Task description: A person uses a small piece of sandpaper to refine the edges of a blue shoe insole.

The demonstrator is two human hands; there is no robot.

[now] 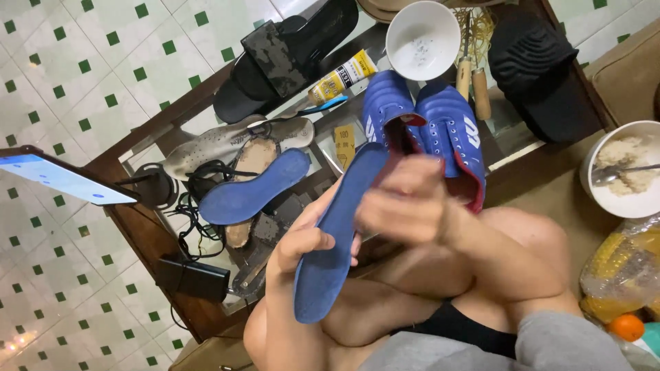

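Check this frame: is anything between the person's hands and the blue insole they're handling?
Nothing visible. The left hand already holds the blue insole at its middle, and the right hand, blurred, lies against its upper part. The blue shoes sit on the table just behind, apart from the grip.

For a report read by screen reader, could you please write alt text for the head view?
Seen from above, a left hand holds a blue insole while the right hand rests on it, blurred. Beyond them a glass table carries blue shoes, another insole, black sandals and a white bowl.
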